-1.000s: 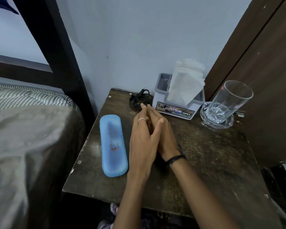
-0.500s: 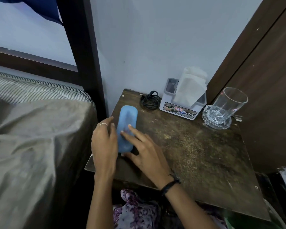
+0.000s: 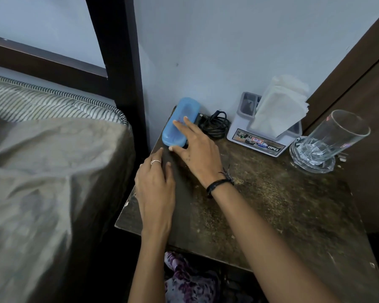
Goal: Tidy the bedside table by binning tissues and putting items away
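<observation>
A person's left hand (image 3: 155, 189) lies flat, fingers together, gripping nothing, on the bedside table (image 3: 293, 215). The right hand (image 3: 197, 149), fingers spread, presses the blue case (image 3: 179, 121), which has slid from mid-table to the back left corner beside the black cable (image 3: 216, 124), suggesting it is nearly put away. Tissues (image 3: 280, 106) stand in their holder.
</observation>
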`<state>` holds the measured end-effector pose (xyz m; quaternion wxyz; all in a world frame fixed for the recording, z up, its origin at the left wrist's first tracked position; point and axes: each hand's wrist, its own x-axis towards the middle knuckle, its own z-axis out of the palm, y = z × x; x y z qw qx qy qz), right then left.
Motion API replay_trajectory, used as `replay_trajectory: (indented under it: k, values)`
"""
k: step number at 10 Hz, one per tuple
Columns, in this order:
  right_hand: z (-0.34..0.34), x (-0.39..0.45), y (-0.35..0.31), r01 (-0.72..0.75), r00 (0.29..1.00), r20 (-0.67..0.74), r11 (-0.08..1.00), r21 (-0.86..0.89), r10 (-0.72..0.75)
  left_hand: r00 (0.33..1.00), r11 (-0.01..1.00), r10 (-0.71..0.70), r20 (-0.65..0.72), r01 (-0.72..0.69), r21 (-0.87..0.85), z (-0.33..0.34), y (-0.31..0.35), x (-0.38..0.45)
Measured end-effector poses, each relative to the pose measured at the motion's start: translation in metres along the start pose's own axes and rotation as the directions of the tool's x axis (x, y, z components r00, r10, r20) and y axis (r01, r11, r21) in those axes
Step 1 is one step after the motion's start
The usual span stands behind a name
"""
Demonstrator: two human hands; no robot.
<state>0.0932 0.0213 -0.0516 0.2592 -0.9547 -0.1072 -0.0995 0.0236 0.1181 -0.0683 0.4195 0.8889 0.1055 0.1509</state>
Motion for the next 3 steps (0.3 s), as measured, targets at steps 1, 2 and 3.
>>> replay_trajectory:
  k: [1, 2, 3]
  values:
    - [-0.002, 0.004, 0.001, 0.000, 1.000, 0.029, 1.000, -0.007, 0.000, 1.000, 1.000, -0.012, 0.024, 0.011, 0.021, -0.001, 0.000, -0.001]
    - [-0.011, 0.010, 0.000, -0.020, 0.994, 0.103, 1.000, -0.006, 0.021, 0.998, 0.999, 0.008, 0.060, -0.010, 0.035, -0.004, -0.001, 0.001]
    - [-0.024, -0.004, -0.001, -0.031, 0.979, 0.200, 1.000, -0.006, 0.032, 0.985, 0.997, 0.008, 0.174, -0.022, 0.079, -0.009, 0.001, 0.000]
